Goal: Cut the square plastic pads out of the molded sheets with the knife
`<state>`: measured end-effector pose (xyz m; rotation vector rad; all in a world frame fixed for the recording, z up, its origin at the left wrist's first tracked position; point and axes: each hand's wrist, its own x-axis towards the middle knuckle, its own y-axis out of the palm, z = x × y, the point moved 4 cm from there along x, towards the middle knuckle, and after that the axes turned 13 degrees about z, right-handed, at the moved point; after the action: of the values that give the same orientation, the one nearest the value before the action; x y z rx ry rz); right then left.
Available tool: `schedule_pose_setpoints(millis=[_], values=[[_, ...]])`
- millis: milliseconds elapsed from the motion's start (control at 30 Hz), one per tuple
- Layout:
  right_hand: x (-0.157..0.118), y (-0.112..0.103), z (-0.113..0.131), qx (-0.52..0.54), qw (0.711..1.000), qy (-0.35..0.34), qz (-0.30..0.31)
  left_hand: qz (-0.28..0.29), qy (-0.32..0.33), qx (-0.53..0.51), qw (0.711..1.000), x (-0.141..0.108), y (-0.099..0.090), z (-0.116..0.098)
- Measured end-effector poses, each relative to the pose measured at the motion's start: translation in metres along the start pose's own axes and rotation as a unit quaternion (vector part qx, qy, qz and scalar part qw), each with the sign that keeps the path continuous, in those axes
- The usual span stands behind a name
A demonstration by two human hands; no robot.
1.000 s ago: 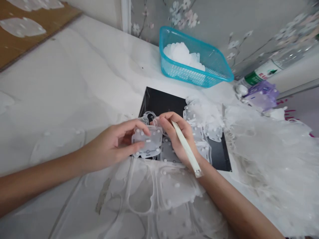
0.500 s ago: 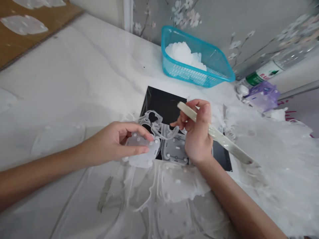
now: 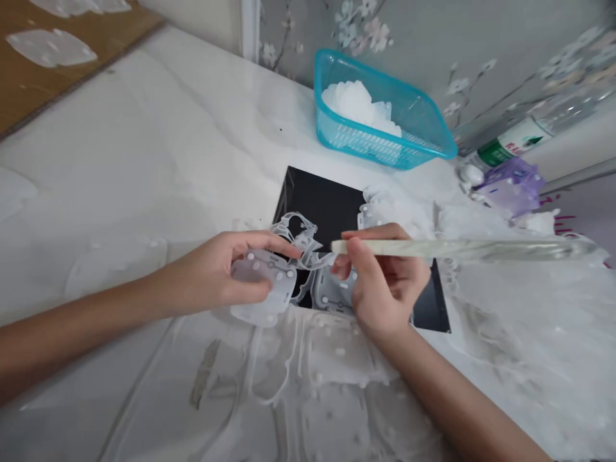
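My left hand [image 3: 240, 269] holds a translucent, dotted plastic plate [image 3: 269, 289] between thumb and fingers, over the lower left of a black board [image 3: 322, 199]. Curly clear plastic trim [image 3: 296, 224] lies on the board at its fingertips. My right hand [image 3: 385, 276] grips a long pale stick [image 3: 457, 249], which now lies nearly level and points left toward the trim. Beneath the right fingers another dotted plate [image 3: 332, 289] rests on the board. More translucent sheets [image 3: 337, 353] with cut-out outlines spread over the near side of the table.
A blue basket [image 3: 385, 141] with white pieces stands at the back. A pile of clear plastic [image 3: 529, 321] covers the right side. Behind it are a purple packet [image 3: 514, 186] and a bottle [image 3: 520, 141]. Brown cardboard [image 3: 62, 70] with plastic pieces lies at the upper left.
The stick has swung from a slant to nearly level as my right hand turned. The plate in my left hand has shifted slightly left and tilted, apart from the plate on the board.
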<state>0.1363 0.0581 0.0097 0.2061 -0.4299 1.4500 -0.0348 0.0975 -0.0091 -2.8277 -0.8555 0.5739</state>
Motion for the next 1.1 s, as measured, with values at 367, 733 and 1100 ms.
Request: schedule_pose_setpoints(millis=[367, 733, 1100], values=[[-0.013, 0.014, 0.001, -0.128, 0.981, -0.073, 0.124, 0.010, 0.025, -0.003, 1.000, 0.000, 0.001, 0.002], [-0.013, 0.018, 0.004, -0.198, 0.965, -0.105, 0.138, -0.001, 0.026, -0.001, 1.000, 0.000, 0.001, 0.001], [-0.022, 0.033, 0.006, -0.447, 0.820, -0.267, 0.240, -0.003, 0.071, 0.046, 0.996, 0.001, 0.000, 0.004]])
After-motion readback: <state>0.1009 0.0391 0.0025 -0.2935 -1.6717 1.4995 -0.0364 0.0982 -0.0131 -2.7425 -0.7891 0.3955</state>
